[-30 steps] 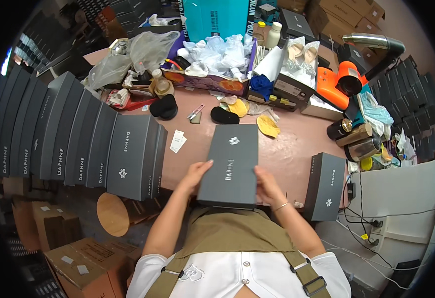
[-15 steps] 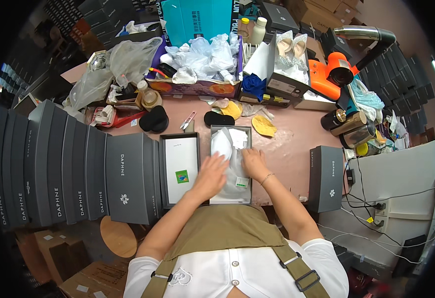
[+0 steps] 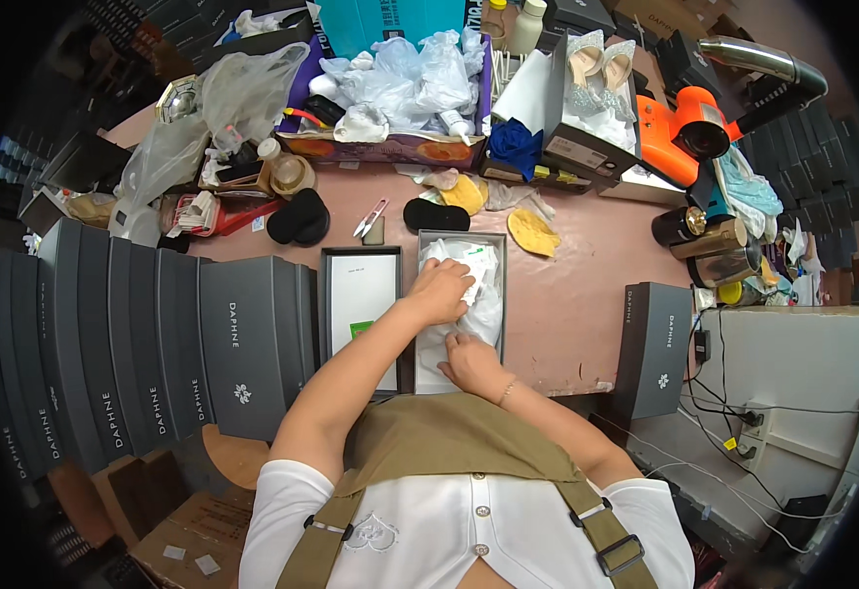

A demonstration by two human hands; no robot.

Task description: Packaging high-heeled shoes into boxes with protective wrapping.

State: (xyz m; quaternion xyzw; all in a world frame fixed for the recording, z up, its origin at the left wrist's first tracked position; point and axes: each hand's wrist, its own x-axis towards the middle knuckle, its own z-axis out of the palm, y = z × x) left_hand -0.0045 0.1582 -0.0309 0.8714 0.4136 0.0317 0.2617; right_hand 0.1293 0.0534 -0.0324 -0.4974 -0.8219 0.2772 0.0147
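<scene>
An open grey shoebox [image 3: 502, 285] stands in front of me, filled with crumpled white tissue paper [image 3: 488, 319]. My left hand [image 3: 442, 292] lies over the upper part of the paper, fingers apart and bent, touching a small white slip with green marks [image 3: 476, 257]. Lower down, my right hand [image 3: 473, 365] rests on the paper inside the box, its thumb and fingers apart. What lies under the paper is hidden. Beside the box on the left is its lid [image 3: 363, 285], white inside up, with a green card [image 3: 359, 328] partly covered by my left forearm.
Several upright grey shoeboxes [image 3: 243, 344] line the left side; another shoebox [image 3: 657, 348] stands at the right. Behind lie black pads [image 3: 436, 215], snips [image 3: 371, 218] and yellow cloths [image 3: 532, 233]. A carton of plastic bags [image 3: 390, 147] and an orange heat gun [image 3: 679, 128] are farther back.
The tissue paper has been folded over inside the box. My left hand has moved up and right onto it, while my right hand has come down toward the near end.
</scene>
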